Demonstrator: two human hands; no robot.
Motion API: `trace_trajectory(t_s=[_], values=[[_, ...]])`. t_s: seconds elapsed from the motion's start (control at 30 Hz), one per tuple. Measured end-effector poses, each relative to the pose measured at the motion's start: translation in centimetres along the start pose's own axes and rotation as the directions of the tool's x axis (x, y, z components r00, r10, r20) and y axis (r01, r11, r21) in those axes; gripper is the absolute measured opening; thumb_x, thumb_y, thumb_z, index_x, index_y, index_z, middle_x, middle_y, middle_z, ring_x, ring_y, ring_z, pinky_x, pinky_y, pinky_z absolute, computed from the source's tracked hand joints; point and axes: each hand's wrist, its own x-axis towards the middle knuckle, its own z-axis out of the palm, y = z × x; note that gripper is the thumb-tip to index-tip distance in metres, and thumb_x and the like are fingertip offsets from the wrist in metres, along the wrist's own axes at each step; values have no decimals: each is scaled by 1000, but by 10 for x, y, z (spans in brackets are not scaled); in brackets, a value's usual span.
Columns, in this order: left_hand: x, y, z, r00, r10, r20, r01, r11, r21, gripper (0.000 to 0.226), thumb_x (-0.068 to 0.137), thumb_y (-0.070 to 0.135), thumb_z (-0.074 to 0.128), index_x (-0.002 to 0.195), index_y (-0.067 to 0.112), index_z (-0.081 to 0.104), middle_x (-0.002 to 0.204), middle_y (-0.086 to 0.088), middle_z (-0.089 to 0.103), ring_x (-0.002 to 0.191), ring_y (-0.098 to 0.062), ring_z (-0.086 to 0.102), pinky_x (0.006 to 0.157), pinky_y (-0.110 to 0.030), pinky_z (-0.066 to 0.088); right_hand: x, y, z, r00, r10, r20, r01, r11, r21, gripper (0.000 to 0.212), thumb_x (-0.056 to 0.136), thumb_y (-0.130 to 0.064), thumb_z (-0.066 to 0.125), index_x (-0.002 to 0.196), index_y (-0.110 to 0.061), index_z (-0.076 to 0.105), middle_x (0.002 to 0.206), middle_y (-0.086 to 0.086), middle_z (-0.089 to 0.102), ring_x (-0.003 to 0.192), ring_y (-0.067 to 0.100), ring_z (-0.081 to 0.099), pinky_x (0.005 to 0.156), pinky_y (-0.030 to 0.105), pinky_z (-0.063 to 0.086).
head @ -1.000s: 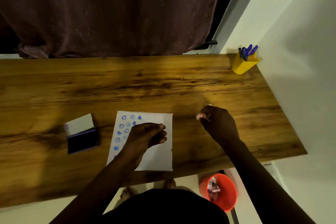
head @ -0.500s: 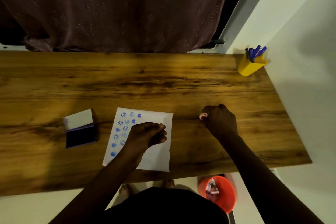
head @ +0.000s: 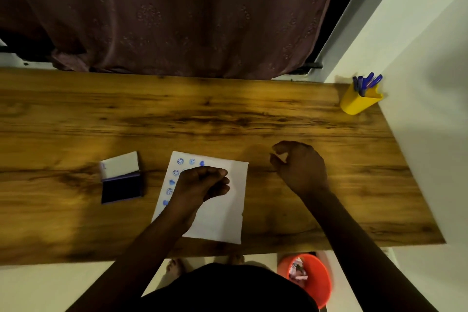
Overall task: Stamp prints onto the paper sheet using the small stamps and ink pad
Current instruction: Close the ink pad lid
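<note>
A: Layout, big to small: wooden bench [head: 228, 114], white paper sheet [head: 222, 218] near its front edge, open ink pad [head: 121, 186] just left of the sheet, lid up. Yellow pen cup [head: 358, 102] far right corner, orange bucket [head: 316, 284] on the floor below.

B: Hands?

A: Left hand [head: 202, 185] rests on the sheet, fingers curled into a loose fist, covering part of the blue prints [head: 180, 161] down the left column. Can't tell if it holds anything. Right hand [head: 301, 167] is over bare bench right of the sheet, fingers pinched closed on a small pale stamp [head: 280, 157].

B: Risks?

A: My read: the stamp needs inking, and the pad is across the sheet. Reaching over could drip or drag ink onto the blank area. Left hand sits on prints; if wet, they smear. Lift that hand and the sheet may shift, doubling the next print.
</note>
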Motion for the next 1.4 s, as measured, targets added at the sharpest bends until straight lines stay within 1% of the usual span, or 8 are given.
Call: trace_trajectory(t_s=[0.2,0.33,0.47,0.67,0.83,1.0,1.17,1.4], values=[[0,12,-35,993,30,-113,-22,997,71,14,92,18,77,103,11,81,96,-11,83,90,-30,80,75,-30,65,5,-67,16,992,-130,-3,126,954,271,18,94,-33,70,107,-24,79,101,-9,79,81,3,70,81,25,59],[-7,21,-68,971,79,-224,-52,991,122,9,91,21,78,97,16,82,94,-6,84,86,-26,81,71,-26,64,11,-108,36,984,-166,62,127,907,401,12,94,-24,71,101,-22,80,98,-9,79,75,-7,61,76,4,44],[-20,29,-108,943,169,-285,-137,982,130,10,93,13,75,90,19,82,93,-8,83,86,-26,81,72,-29,64,12,-146,55,964,-230,132,144,871,470,11,93,-18,71,99,-19,81,96,-5,80,84,4,71,80,15,52],[-33,37,-161,919,219,-329,-186,974,129,13,96,10,71,103,2,77,100,-24,79,94,-43,76,86,-50,63,11,-190,82,939,-291,185,172,861,479,14,94,-28,71,100,-21,81,97,-9,80,85,1,71,73,2,44],[-39,39,-189,886,218,-408,-201,976,86,10,94,5,72,101,4,78,94,-15,81,91,-34,76,76,-33,65,9,-217,98,926,-311,216,166,847,505,15,93,-28,73,98,-17,81,95,-4,80,86,7,73,78,14,54],[-34,36,-216,804,317,-503,-211,943,257,20,89,3,75,97,21,80,89,3,81,89,-24,76,80,-38,61,11,-240,118,919,-283,275,114,857,502,18,91,-28,75,103,-16,81,104,-2,80,97,11,73,85,20,55],[-28,43,-235,796,403,-451,-201,879,432,38,81,11,73,88,49,77,86,35,76,81,14,71,66,-4,51,15,-261,140,921,-224,318,67,897,438,19,90,-25,75,106,-16,81,109,1,79,101,16,73,79,17,47],[-9,40,-247,881,280,-382,-144,927,347,34,79,-4,64,93,21,81,84,-1,79,75,-15,71,69,-35,57,16,-279,157,917,-188,353,39,921,388,22,89,-17,72,109,-16,80,116,5,78,106,23,73,87,30,58]])
